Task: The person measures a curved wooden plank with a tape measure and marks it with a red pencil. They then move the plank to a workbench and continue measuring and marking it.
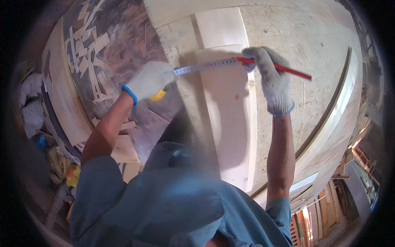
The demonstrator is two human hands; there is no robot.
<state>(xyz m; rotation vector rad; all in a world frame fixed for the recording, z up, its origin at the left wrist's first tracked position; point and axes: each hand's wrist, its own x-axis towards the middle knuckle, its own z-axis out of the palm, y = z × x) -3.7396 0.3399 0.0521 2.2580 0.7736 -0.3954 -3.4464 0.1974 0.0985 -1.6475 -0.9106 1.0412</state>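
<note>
My left hand (150, 80), in a white knitted glove with a blue cuff, is closed around a tape measure. Part of its yellow case (159, 95) shows below the palm. From there the pale blade (205, 66) stretches right, across a light wooden board (228, 107). My right hand (269, 80), gloved the same way, grips a red pencil (298, 74) at the board's right edge. The pencil's left end meets the right end of the visible blade. Whether the right fingers also pinch the tape is hidden by the glove.
Beneath the board lies a large plywood sheet (304, 37). Another board (226, 26) continues beyond the measured one. A long curved-looking strip (329, 119) lies to the right. Wood offcuts (92, 53) litter the dark floor at left, beside a leaning panel (61, 86).
</note>
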